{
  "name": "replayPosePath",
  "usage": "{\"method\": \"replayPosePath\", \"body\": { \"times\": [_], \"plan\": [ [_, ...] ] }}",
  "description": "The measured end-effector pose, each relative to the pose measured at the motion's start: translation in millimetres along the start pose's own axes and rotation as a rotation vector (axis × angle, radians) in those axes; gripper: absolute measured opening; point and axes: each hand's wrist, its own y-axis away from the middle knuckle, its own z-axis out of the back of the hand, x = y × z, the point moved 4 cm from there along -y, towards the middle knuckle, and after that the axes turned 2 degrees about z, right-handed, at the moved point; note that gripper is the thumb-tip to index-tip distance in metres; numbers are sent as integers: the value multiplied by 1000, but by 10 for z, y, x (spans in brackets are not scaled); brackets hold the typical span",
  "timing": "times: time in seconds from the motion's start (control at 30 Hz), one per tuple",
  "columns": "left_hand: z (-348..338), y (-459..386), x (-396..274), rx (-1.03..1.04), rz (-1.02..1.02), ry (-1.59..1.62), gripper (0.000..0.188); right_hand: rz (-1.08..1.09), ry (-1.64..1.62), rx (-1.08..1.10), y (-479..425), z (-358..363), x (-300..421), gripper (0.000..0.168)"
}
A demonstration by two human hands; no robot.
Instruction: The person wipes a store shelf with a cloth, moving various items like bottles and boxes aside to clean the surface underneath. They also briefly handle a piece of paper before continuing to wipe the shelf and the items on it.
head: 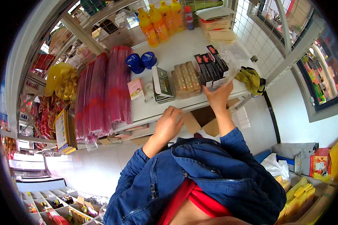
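Observation:
My right hand (220, 95) grips the near end of a group of small black boxes (205, 69) with red marks, partly inside clear plastic wrap (231, 63). The thumb is at the left side and the fingers are at the right. Just left of the boxes lies a clear-wrapped pack of brown-and-gold sticks (186, 80). My left hand (169, 121) is in front of the shelf edge, loosely curled and holding nothing. Beyond it stands an open dark green and white carton (161, 85). A small pink box (135, 89) lies farther left.
The white shelf (174, 46) also carries long pink-purple wrapped bundles (101, 95), two blue round containers (135, 63), yellow-orange bottles (159, 24) and a paper stack (217, 26). A yellow-green cloth item (249, 78) lies at its right corner. Below is an open cardboard box (193, 122).

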Motion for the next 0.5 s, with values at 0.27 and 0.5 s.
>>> {"method": "replayPosePath", "body": {
  "times": [0.27,0.5],
  "plan": [
    [9,-75,-112,23,-66,29,27,-93,-10,87,-12,17,18,118],
    [-19,-165,-269,-25,-186,-41,45,-70,37,95,-5,85,91,118]
  ]
}}
